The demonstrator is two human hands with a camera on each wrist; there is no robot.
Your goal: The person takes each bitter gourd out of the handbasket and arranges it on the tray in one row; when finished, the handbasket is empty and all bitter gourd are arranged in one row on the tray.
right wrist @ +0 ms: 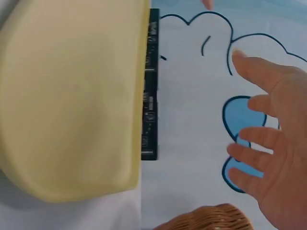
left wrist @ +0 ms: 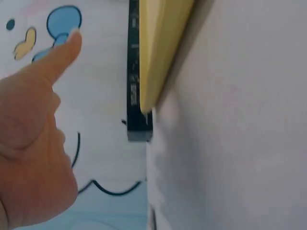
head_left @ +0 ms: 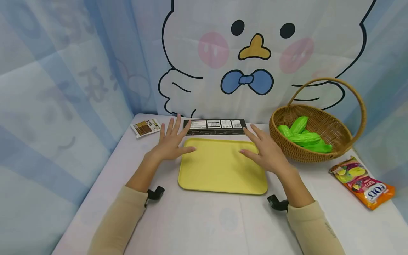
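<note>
Yellow tray (head_left: 223,166): centre stage, seen laid on the white surface (head_left: 204,223) and framed between two raised hands, its inner face shown bare.
Left hand (head_left: 169,145): held over the tray's far left corner, thumb pointed inward across the rim; in the left wrist view a clear gap is seen between hand and tray. Fingers released and spread, nothing grasped!
Right hand (head_left: 267,150): matched on the other side, held above the tray's right part; in the right wrist view it, too, is seen apart from the tray. Fingers released and spread here as well, nothing grasped.
Black box (head_left: 216,131): lined up just beyond the tray's far edge, its printed labels shown, gripped by neither hand.
Wicker basket (head_left: 288,150): stood near the right hand, handle raised, with green vegetables (head_left: 304,138) piled inside.
Snack pouch (head_left: 363,182): laid near the right edge, nearer the camera than the basket, untouched.
Brown and white packet (head_left: 146,127): laid at the far left corner of the surface, near the left hand, untouched.
Score so far: tray set between the hands, vegetables gathered in the basket; nothing is lifted, nothing has been placed on the tray. Whether handling has been finished or is all left cannot be told from hands this free.
</note>
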